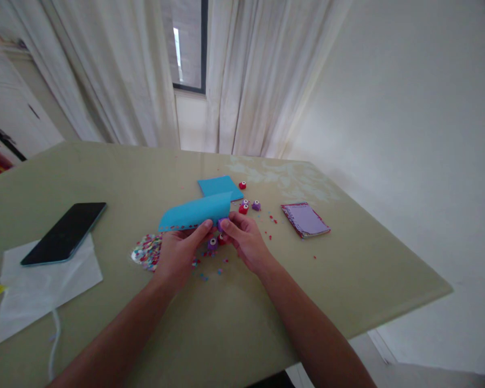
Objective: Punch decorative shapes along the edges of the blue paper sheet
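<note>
My left hand (177, 252) is closed on a curled light blue paper sheet (198, 212), thumb on top near its front edge. Small cut-outs run along that edge. My right hand (248, 240) pinches a small purple paper punch (221, 223) at the sheet's right front corner; fingers partly cover it. Below the hands sit a purple punch with eyes (213, 244) and a red one (222, 238). Several more punches, among them a red one (243, 208) and a purple one (256, 206), stand behind my right hand.
Colourful confetti (146, 252) lies heaped left of my left hand, with loose bits scattered around. More blue paper (218, 186) lies behind the sheet. Lilac paper (306, 220) is stacked at right. A phone (67, 234) rests on white paper (83, 269) beside a white cable (55, 339).
</note>
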Demonstrator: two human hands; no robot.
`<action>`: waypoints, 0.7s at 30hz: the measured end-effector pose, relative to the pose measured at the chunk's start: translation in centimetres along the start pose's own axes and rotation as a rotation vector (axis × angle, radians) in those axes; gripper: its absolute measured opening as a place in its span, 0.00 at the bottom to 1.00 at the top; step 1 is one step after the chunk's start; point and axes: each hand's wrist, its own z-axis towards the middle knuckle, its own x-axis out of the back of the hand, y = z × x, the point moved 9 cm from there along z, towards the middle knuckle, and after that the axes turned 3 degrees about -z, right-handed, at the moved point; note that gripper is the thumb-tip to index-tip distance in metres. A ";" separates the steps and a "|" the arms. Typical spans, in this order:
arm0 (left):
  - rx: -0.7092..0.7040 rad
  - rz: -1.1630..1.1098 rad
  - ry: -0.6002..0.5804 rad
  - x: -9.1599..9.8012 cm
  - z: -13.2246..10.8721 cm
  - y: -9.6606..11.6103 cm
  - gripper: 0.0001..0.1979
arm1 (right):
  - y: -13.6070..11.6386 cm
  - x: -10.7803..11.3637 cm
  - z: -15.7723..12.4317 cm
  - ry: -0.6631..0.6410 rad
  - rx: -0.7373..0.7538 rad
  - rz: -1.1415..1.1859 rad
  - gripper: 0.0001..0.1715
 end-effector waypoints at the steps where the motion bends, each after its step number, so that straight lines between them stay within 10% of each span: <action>1: 0.003 -0.003 -0.003 0.0 0.0 0.0 0.24 | 0.0 0.0 0.0 0.003 -0.002 -0.001 0.29; 21: 0.014 -0.035 -0.024 -0.9 -0.4 0.1 0.25 | -0.2 0.1 0.0 0.039 0.045 -0.020 0.29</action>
